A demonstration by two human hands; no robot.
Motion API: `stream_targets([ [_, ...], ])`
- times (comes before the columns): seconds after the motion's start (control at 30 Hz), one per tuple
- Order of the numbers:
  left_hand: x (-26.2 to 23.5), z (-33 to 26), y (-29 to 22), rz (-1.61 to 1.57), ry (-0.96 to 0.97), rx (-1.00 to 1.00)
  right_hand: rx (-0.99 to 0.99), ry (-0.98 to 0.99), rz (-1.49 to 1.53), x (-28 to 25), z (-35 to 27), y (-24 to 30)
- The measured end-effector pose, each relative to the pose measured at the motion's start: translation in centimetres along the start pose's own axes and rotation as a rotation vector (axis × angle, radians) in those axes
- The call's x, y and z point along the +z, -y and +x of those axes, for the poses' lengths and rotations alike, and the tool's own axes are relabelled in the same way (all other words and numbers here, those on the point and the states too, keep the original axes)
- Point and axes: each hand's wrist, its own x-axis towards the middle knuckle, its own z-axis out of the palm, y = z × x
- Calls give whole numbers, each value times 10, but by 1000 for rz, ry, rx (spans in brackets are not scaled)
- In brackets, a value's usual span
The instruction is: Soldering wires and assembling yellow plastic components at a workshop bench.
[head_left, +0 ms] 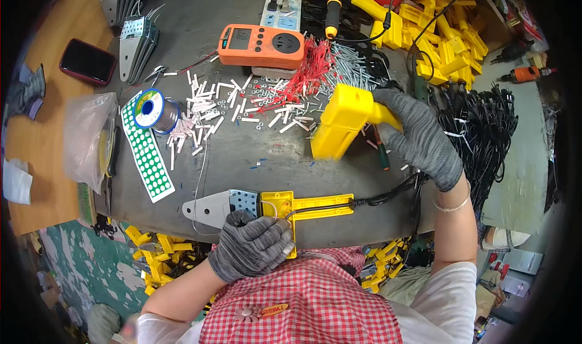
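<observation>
My right hand (421, 139), in a grey knit glove, is raised over the bench and closed around the handle of a yellow plastic housing cover (344, 118). My left hand (254, 247), gloved the same way, has its fingers curled over the near edge of an open yellow housing half (327, 205) close to my body. From that half a flat, drilled metal plate (209, 210) sticks out to the left. A black cable (388, 193) lies along its handle channel and leaves to the right. Thin wires show inside; my left fingers partly cover them.
Behind lie loose white sleeves (194, 116), red leads (312, 71), screws (348, 68) and an orange meter (260, 45). A solder spool (154, 110) rests by a sheet of green stickers (148, 153). Yellow housings (445, 34) pile up far right, near bundled black cables (476, 125).
</observation>
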Motion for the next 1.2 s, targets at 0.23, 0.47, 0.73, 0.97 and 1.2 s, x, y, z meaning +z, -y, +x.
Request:
stream_targets([
  [0.23, -3, 7, 1, 2, 23, 17, 331, -199, -106, 61, -37, -4],
  [0.47, 0, 3, 0, -3, 33, -25, 201, -290, 629, 74, -113, 84],
  [0.73, -21, 11, -2, 58, 27, 15, 56, -43, 230, 98, -69, 105],
  [0.97, -45, 29, 23, -176, -89, -256, 69, 53, 247, 100, -49, 100],
  [1.2, -39, 42, 43, -322, 247, -499, 290, 503, 271, 69, 1, 95],
])
